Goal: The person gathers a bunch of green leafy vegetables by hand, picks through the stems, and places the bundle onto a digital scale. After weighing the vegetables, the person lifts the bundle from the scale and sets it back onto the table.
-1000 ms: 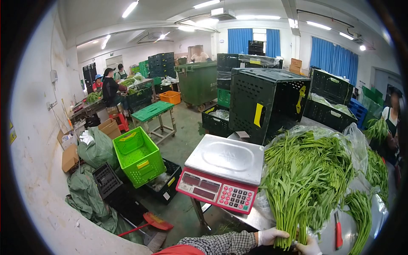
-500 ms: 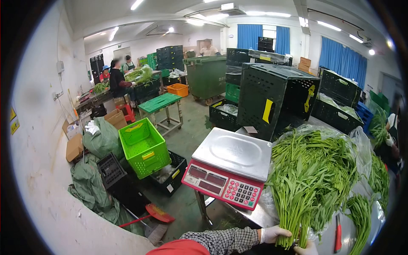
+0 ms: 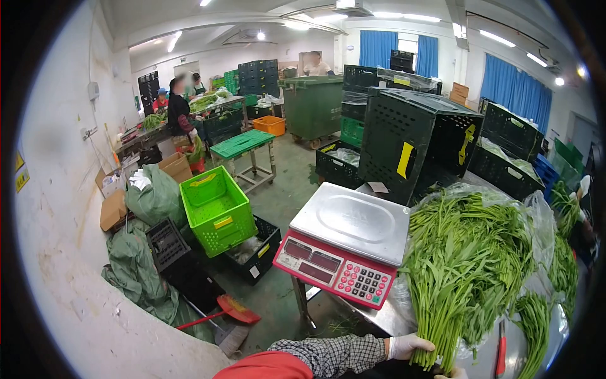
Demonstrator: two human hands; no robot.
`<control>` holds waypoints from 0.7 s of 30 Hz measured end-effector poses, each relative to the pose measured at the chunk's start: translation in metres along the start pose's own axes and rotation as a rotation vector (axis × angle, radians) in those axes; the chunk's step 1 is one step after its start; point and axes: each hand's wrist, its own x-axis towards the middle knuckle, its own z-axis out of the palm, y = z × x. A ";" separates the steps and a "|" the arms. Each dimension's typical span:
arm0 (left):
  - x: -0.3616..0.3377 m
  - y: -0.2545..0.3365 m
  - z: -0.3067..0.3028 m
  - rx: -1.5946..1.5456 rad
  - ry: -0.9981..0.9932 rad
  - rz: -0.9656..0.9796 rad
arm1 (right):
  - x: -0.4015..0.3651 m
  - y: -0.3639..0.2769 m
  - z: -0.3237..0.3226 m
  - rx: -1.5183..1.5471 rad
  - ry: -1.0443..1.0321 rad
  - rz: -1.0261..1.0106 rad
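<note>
My left hand (image 3: 409, 347), in a thin white glove, is closed around the lower stems of a bunch of long-stemmed leafy greens (image 3: 435, 331) that look like water spinach. The bunch lies at the near edge of a large heap of the same greens (image 3: 476, 243) on the metal table. Just right of the stem ends, my right hand (image 3: 452, 374) shows only in part at the bottom edge, with its fingers cut off or hidden. A red-handled knife (image 3: 500, 349) lies on the table right of it, beside a smaller bunch of greens (image 3: 533, 328).
A red and silver weighing scale (image 3: 344, 246) stands left of the heap. Behind it is a large dark crate (image 3: 394, 148) on its side. A lime-green crate (image 3: 218, 208) and a red dustpan (image 3: 238, 309) are on the left. A co-worker's arm (image 3: 584, 189) is at the far right.
My right hand has dropped lower, almost out of view, while my left hand stays at the stems. At the back left, the dark-clothed co-worker has shifted. The view has tilted slightly.
</note>
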 end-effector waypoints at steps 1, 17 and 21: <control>0.001 -0.001 -0.002 0.001 -0.009 0.001 | -0.003 0.002 -0.002 -0.003 -0.011 -0.003; 0.002 -0.002 -0.002 0.002 0.008 0.012 | 0.015 0.003 -0.011 0.233 0.357 -0.245; 0.003 -0.002 -0.004 0.028 -0.072 0.019 | 0.024 -0.012 0.004 -0.053 0.361 -0.448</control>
